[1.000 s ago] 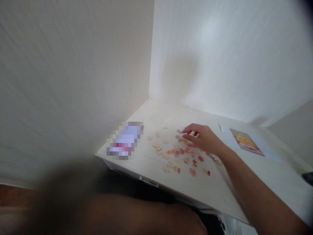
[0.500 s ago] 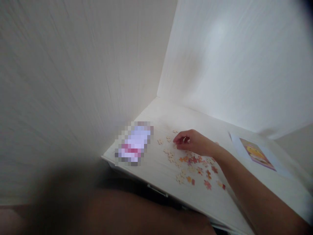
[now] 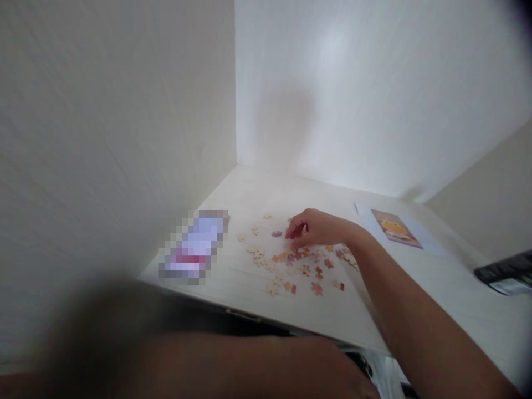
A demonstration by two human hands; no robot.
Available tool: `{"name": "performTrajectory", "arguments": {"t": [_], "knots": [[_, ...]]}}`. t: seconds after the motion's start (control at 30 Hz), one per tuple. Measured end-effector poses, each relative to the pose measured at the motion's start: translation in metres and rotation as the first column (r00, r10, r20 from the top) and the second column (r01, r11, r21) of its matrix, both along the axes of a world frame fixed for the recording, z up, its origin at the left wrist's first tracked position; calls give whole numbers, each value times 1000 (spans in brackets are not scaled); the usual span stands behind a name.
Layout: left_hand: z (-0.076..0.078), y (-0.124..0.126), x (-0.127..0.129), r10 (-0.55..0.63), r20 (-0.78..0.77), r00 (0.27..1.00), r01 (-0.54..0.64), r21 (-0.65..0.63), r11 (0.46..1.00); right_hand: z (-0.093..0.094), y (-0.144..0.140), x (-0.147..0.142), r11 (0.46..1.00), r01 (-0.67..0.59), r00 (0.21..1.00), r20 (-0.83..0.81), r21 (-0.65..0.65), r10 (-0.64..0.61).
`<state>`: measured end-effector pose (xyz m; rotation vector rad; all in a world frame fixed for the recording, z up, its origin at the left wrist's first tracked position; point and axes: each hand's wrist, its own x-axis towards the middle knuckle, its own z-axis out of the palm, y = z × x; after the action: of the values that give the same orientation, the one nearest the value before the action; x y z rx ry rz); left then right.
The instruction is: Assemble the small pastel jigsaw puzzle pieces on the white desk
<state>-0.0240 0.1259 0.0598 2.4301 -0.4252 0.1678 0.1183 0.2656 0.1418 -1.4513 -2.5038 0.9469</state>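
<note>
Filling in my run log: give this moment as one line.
right hand: over puzzle pieces, fingers curled | left hand: unseen | table | picture card right

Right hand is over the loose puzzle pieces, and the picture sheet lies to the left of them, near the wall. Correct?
Not quite. The head view shows the right hand over the puzzle pieces, but the picture sheet lies to their right.

White textured walls (image 3: 103,111) meeting in a corner, pale wooden table (image 3: 257,188), soft light.
</note>
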Motion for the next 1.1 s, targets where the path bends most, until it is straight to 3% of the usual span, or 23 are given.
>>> {"name": "performTrajectory", "arguments": {"t": [0.03,0.1,0.13,0.2,0.27,0.3,0.33,0.4,0.47,0.77,1.1], "knots": [[24,5,-8,12,-58,998,-9,49,999,-1,1,4,1000,-20,1000,1,-10,20],[71,21,-27,274,-188,943,-248,151,957,-5,5,11,998,-60,998,3,-10,60],[92,34,-37,421,-221,880,-375,223,900,-8,8,13,997,-80,997,-2,-8,80],[123,65,-55,669,-256,697,-578,351,737,-14,12,16,994,-108,994,-18,-17,108],[137,101,-70,835,-251,490,-670,504,545,-16,14,16,992,-127,992,-24,-12,127],[139,118,-75,908,-204,366,-712,567,414,-17,14,15,993,-120,993,-17,0,120],[136,132,-78,936,-179,304,-726,592,349,-16,13,14,995,-101,995,-4,21,101],[127,151,-80,966,-137,220,-750,609,257,-13,11,10,997,-41,999,15,72,40],[115,158,-77,978,-117,173,-768,605,208,-9,8,5,992,7,1000,1,124,-7],[87,150,-70,989,-107,98,-809,570,142,-13,5,-5,981,41,996,-83,191,-25],[63,141,-74,990,14,143,-872,475,119,-8,4,-2,998,33,999,28,57,-34]]}}
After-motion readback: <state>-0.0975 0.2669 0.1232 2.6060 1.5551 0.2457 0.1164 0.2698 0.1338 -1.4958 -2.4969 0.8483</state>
